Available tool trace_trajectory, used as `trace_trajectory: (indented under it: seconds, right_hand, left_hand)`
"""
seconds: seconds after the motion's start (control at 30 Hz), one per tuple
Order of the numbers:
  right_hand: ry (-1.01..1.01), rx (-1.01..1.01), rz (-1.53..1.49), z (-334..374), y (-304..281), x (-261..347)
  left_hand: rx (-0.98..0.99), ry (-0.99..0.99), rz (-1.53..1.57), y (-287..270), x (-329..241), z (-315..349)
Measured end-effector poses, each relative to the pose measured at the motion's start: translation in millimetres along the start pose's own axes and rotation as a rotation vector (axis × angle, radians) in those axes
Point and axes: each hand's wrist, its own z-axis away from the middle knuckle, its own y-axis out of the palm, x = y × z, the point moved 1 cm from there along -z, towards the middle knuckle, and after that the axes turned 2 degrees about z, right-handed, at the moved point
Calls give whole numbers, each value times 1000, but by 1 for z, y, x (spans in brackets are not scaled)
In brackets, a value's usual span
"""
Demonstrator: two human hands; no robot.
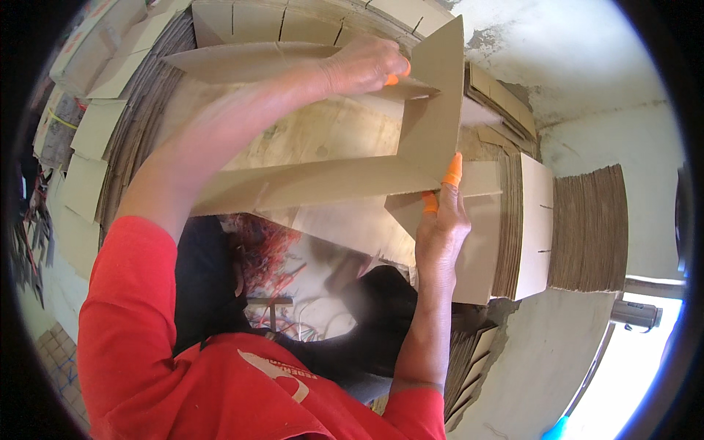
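Note:
Three cardboard divider strips are joined over the work table. An upper strip (249,62) and a lower strip (315,180) run sideways and meet an upright cross strip (433,125) at their right ends. My left hand (363,66) is closed over the upper strip close to that joint. Lower down, my right hand (442,224) pinches the cardboard where the lower strip crosses the cross strip. Orange finger covers show on both hands. The fingertips behind the cardboard are partly hidden.
A wooden tabletop (308,136) lies beneath the strips. Stacked cardboard (136,132) lines the left side; slotted sheets (535,227) and another tall stack (590,227) stand at right. Slotted cardboard (257,23) borders the far edge. Tangled red strands (268,253) lie below the table.

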Motion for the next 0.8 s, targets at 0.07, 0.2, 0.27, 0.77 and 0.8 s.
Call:
trace_trajectory:
  seconds: [0.07, 0.2, 0.27, 0.77, 0.8]
  right_hand:
    - [54, 84, 31, 7, -8, 2]
    - [17, 82, 159, 25, -41, 16]
    - [26, 97, 167, 38, -57, 23]
    - [336, 2, 413, 59, -85, -96]
    - [360, -45, 505, 78, -92, -119]
  left_hand:
    - [41, 57, 1, -6, -17, -2]
    - [-74, 33, 161, -34, -48, 8]
    - [-80, 71, 162, -51, -63, 12]
    - [379, -382, 125, -68, -87, 40]
    - [308, -359, 157, -85, -95, 46]
